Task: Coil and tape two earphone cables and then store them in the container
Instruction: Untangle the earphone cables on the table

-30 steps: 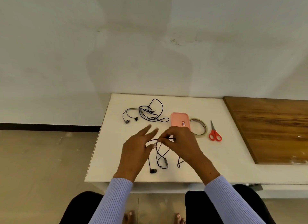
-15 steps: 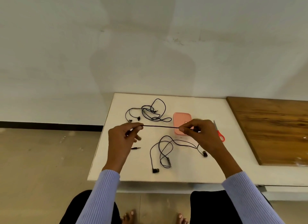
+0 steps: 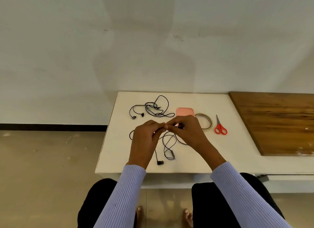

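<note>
Fig.: first coiling pass on the near earphone. The left hand (image 3: 144, 139) and the right hand (image 3: 185, 131) meet fingertip to fingertip above the middle of the white rectangular tabletop (image 3: 220, 159), both pinching one short stretch of the thin black near earphone cable (image 3: 167, 142). The rest of that cable hangs and lies in loose loops below the hands, w/ an earbud and the inline remote resting toward the tabletop's front edge.

The second thin black earphone cable (image 3: 153, 109) lies tangled and untouched near the back edge, left of the pink rounded-rectangle container (image 3: 184, 111). A roll of clear tape (image 3: 206, 122) sits just right of the container, and the red-handled scissors (image 3: 220, 128) lie right of the roll. A brown wooden board (image 3: 275, 122) covers the right side.

Judged step: forming the first loop; no taping begun, nothing stored yet.

To do it well:
- Keep one pinch fixed as anchor; feed cable w/ the other hand in even loops.
- Let the free end untwist, else loops kink.
- Avoid pulling hard at the remote or earbud joints.
- Keep the coil small enough for the container.
- Hold the finished coil in one hand so the other can reach the tape.
</note>
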